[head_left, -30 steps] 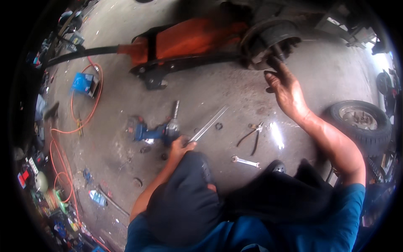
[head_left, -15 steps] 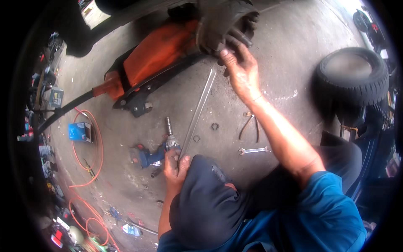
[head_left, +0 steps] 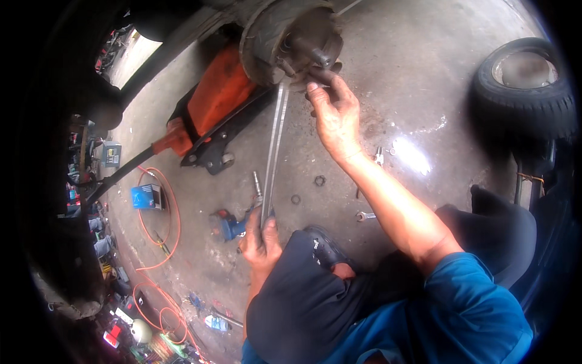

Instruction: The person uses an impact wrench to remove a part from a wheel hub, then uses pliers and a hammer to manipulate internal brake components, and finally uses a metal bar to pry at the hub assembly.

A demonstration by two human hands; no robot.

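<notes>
My left hand [head_left: 260,244] is closed around the lower end of a long flat metal bar [head_left: 276,145]. The bar slants upward, its far end touching or just beneath the underside of a dirty wheel hub [head_left: 291,45]. My right hand [head_left: 336,124] reaches up to the hub's lower right side, thumb and fingers closed on its dark, grimy edge; some fingertips are hidden behind the metal. On the floor beside my left hand lies a blue cordless impact wrench [head_left: 233,225] with a socket extension, partly covered by that hand and the bar.
An orange floor jack [head_left: 221,91] stands left of the hub. Two small rings, one of them a castle nut [head_left: 320,180], and a wrench [head_left: 365,216] lie on the floor. A tyre [head_left: 524,91] is at right; an orange hose [head_left: 176,224] and blue box [head_left: 147,197] at left.
The view has shifted, showing more of the hub. The bar now stands steeper, its far end up by the hub's underside. My right hand stays at the hub.
</notes>
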